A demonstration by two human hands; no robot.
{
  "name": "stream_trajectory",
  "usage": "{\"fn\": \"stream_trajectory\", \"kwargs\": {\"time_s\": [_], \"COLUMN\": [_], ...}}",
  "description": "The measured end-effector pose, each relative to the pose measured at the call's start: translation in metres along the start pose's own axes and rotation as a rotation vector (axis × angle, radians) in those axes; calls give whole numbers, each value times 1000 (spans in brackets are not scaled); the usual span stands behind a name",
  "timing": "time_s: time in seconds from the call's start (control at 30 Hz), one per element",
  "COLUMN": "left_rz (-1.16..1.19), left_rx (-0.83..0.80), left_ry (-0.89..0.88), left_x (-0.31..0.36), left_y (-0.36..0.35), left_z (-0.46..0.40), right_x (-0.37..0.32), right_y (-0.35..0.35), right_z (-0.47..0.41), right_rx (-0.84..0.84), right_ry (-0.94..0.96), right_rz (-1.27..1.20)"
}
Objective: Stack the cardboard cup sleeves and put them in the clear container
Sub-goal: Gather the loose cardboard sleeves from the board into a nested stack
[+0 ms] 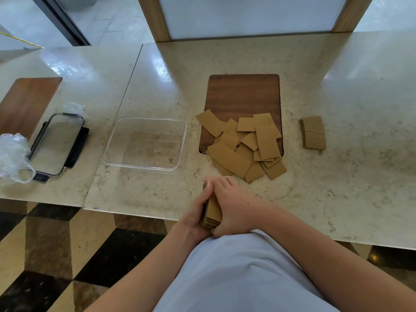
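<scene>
A small stack of brown cardboard cup sleeves point(212, 213) stands on edge at the counter's near edge, squeezed between both hands. My left hand point(195, 218) grips its left side and my right hand point(234, 204) grips its right side and top. Behind them lies a loose pile of several sleeves point(242, 146), partly on a dark wooden board point(244, 93). Two more sleeves point(313, 132) lie apart to the right. The clear container point(144, 146) sits left of the pile with nothing in it.
The container's lid point(56, 145) with black clips lies at the left, beside crumpled clear plastic point(12, 157). A second wooden board point(27, 102) is at far left. The marble counter point(349, 176) ends near my body; a checkered floor lies below.
</scene>
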State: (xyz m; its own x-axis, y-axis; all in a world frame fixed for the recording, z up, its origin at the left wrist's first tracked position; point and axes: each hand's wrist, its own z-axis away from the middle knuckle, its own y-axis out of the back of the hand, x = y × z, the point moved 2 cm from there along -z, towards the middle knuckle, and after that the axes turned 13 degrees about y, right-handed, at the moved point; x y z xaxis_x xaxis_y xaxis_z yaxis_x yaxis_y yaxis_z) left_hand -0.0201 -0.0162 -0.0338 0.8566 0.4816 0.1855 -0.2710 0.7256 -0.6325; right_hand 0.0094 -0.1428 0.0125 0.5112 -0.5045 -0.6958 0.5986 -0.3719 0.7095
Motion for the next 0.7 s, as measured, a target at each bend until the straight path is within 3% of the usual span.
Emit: {"fn": "stream_trajectory", "kwargs": {"time_s": [0.4, 0.57, 0.7], "left_rz": [-60, -103, -70], "left_rx": [19, -22, -44], "left_ry": [-11, 0, -9], "left_x": [20, 26, 27], "left_y": [1, 0, -6], "left_z": [-7, -7, -9], "right_x": [1, 9, 17], "right_y": [1, 2, 11], "right_z": [-12, -13, -20], "right_rx": [59, 187, 29], "right_ry": [-25, -4, -34], "right_rz": [5, 40, -72]}}
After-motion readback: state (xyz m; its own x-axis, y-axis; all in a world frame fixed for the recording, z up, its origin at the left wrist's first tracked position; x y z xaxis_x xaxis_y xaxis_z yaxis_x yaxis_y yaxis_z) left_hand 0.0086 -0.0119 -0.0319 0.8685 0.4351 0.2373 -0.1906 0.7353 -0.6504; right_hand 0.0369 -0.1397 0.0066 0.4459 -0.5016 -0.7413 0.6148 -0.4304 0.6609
